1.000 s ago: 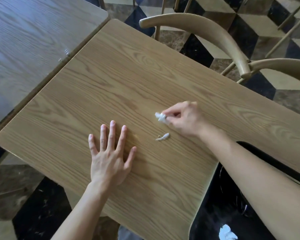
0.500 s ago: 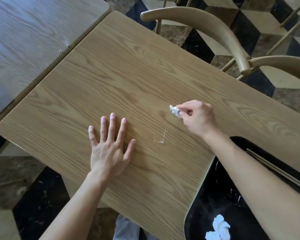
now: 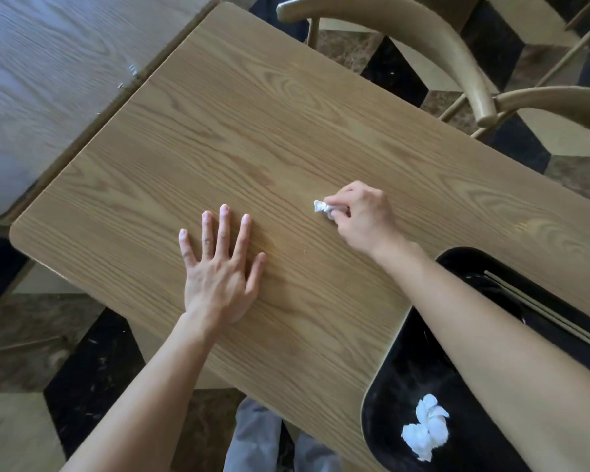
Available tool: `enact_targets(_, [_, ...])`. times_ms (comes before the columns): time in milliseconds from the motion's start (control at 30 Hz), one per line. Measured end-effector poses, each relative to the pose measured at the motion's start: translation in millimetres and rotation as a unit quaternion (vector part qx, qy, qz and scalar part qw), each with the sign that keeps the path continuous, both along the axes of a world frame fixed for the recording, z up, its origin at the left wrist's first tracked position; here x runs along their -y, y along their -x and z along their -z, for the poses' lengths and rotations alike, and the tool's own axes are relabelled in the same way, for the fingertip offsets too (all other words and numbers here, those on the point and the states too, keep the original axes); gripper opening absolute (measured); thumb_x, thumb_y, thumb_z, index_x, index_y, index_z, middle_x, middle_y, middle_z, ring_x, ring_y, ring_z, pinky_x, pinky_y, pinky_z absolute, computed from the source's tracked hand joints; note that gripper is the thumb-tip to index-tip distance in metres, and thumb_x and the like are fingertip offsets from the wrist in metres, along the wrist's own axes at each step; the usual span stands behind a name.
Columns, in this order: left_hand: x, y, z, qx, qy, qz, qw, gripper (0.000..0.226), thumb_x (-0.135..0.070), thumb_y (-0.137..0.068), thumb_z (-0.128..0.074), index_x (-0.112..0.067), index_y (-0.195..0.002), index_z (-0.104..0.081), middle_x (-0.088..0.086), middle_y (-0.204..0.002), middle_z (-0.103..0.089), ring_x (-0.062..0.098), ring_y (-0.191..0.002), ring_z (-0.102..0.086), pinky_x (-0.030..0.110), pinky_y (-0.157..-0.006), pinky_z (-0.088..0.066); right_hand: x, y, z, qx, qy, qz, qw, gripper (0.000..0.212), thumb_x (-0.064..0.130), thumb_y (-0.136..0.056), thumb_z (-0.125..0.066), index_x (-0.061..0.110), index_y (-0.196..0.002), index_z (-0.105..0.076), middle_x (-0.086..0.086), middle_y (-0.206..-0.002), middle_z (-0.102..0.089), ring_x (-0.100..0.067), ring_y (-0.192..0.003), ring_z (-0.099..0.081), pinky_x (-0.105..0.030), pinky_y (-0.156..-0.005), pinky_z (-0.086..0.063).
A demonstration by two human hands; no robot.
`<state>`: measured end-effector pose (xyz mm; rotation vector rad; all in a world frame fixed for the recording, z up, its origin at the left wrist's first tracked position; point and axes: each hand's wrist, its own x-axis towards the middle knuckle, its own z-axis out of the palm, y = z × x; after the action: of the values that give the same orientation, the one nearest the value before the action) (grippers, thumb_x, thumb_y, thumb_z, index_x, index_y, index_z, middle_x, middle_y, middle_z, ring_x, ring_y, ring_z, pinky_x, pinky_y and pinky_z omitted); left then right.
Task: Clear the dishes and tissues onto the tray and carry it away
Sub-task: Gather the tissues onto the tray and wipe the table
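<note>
My right hand [image 3: 363, 218] pinches a small crumpled white tissue [image 3: 323, 208] and presses it against the wooden table [image 3: 252, 131]. Flat on the tabletop lies my left hand [image 3: 220, 267], fingers spread, holding nothing. A black tray [image 3: 385, 396] sits at the table's near right corner, partly hidden under my right forearm. Crumpled white tissues [image 3: 424, 427] lie in the tray's near part. Thin chopsticks [image 3: 542, 311] and a dark dish [image 3: 491, 284] rest in its far part.
Two curved wooden chair backs [image 3: 423, 32] stand beyond the table's far right edge. A second, greyish table [image 3: 48, 63] adjoins on the left. The floor is checkered in black and beige. My grey trouser legs [image 3: 256, 441] show below the near edge.
My right hand has wiped across the table with the tissue; the small white smear that lay near it is gone. My left hand has stayed flat. The view has shifted so more of the tray shows.
</note>
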<state>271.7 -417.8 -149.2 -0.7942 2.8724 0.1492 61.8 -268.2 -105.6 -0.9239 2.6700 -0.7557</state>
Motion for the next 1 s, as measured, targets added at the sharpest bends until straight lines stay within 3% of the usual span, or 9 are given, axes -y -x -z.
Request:
enact_targets(133, [1.3, -0.5, 1.9, -0.006, -0.005, -0.003, 1.0, 0.071, -0.059, -0.099, -0.02, -0.025, -0.16, -0.009, 0.01, -0.169, -0.002, 0.035, -0.154, 0.0, 0.065, -0.118, -0.001, -17.8, -56.3, 7.5, 0.049, 0.038, -0.195, 0.979, 0.014, 0.007, -0.078, -0.073, 0.013, -0.087, -0.082, -0.006, -0.093, -0.073, -0.024, -0.081, -0.071, -0.031, -0.075, -0.056])
enact_targets(233, [0.5, -0.5, 1.6, -0.003, -0.015, -0.002, 1.0, 0.072, -0.06, -0.099, -0.018, -0.024, -0.16, -0.008, 0.01, -0.169, 0.001, 0.035, -0.154, 0.003, 0.065, -0.118, 0.0, -43.4, -86.7, -0.3, 0.122, -0.039, -0.264, 0.956, 0.018, 0.005, -0.081, -0.071, 0.015, -0.093, -0.081, -0.001, -0.098, -0.07, -0.02, -0.084, -0.069, -0.032, -0.076, -0.057])
enact_targets(333, [-0.3, -0.9, -0.6, -0.001, -0.028, -0.003, 1.0, 0.072, -0.06, -0.098, -0.017, -0.024, -0.16, -0.008, 0.01, -0.169, 0.002, 0.034, -0.154, 0.005, 0.066, -0.118, 0.001, -59.2, -103.0, -7.3, 0.191, -0.017, -0.185, 0.964, 0.02, 0.007, -0.083, -0.068, 0.017, -0.095, -0.08, 0.003, -0.097, -0.069, -0.008, -0.077, -0.064, -0.023, -0.074, -0.053])
enact_targets(433, [2.3, 0.0, -3.6, 0.013, -0.052, -0.002, 0.999, 0.072, -0.061, -0.099, -0.018, -0.025, -0.16, -0.005, 0.009, -0.169, 0.006, 0.033, -0.154, 0.009, 0.065, -0.118, 0.004, -80.4, -112.0, -23.5, 0.234, 0.05, 0.009, 0.971, 0.019, 0.014, -0.084, -0.07, 0.023, -0.098, -0.079, 0.007, -0.094, -0.071, -0.007, -0.081, -0.067, -0.019, -0.075, -0.053])
enact_targets(600, [-10.9, -3.4, -25.4, -0.011, -0.09, 0.023, 0.996, 0.067, -0.048, -0.1, -0.042, -0.018, -0.157, -0.023, 0.013, -0.167, -0.015, 0.038, -0.153, -0.009, 0.064, -0.118, -0.011, -134.4, -145.6, -59.9, 0.266, 0.135, 0.234, 0.926, 0.013, 0.016, -0.087, -0.073, 0.019, -0.099, -0.078, 0.005, -0.089, -0.076, -0.006, -0.081, -0.073, -0.018, -0.076, -0.056])
enact_targets(667, [-32.5, -10.4, -33.7, -0.02, -0.095, 0.089, 0.991, 0.065, -0.041, -0.098, -0.05, -0.019, -0.156, -0.029, 0.012, -0.165, -0.023, 0.037, -0.152, -0.016, 0.061, -0.118, -0.016, -158.4, -160.9, -62.9, 0.245, 0.129, 0.266, 0.924, 0.013, 0.018, -0.088, -0.073, 0.019, -0.1, -0.076, 0.005, -0.091, -0.075, -0.007, -0.082, -0.072, -0.022, -0.076, -0.058])
enact_targets(800, [-90.0, -23.0, -42.5, 0.012, -0.13, 0.205, 0.97, 0.066, -0.037, -0.09, -0.061, -0.024, -0.151, -0.039, 0.013, -0.161, -0.032, 0.039, -0.149, -0.025, 0.062, -0.114, -0.027, -195.9, -186.7, -53.0, 0.092, -0.003, 0.226, 0.97, 0.016, 0.016, -0.085, -0.07, 0.019, -0.1, -0.069, 0.005, -0.093, -0.068, -0.014, -0.079, -0.065, -0.032, -0.073, -0.055])
enact_targets(1000, [-139.1, -32.8, -42.9, 0.06, -0.132, 0.244, 0.959, 0.063, -0.036, -0.09, -0.062, -0.03, -0.15, -0.041, 0.015, -0.164, -0.025, 0.044, -0.15, -0.018, 0.067, -0.113, -0.025, -202.5, -206.3, -38.5, 0.016, -0.052, 0.192, 0.98, 0.012, 0.01, -0.08, -0.072, 0.011, -0.089, -0.064, -0.003, -0.086, -0.066, -0.025, -0.076, -0.061, -0.036, -0.064, -0.052])
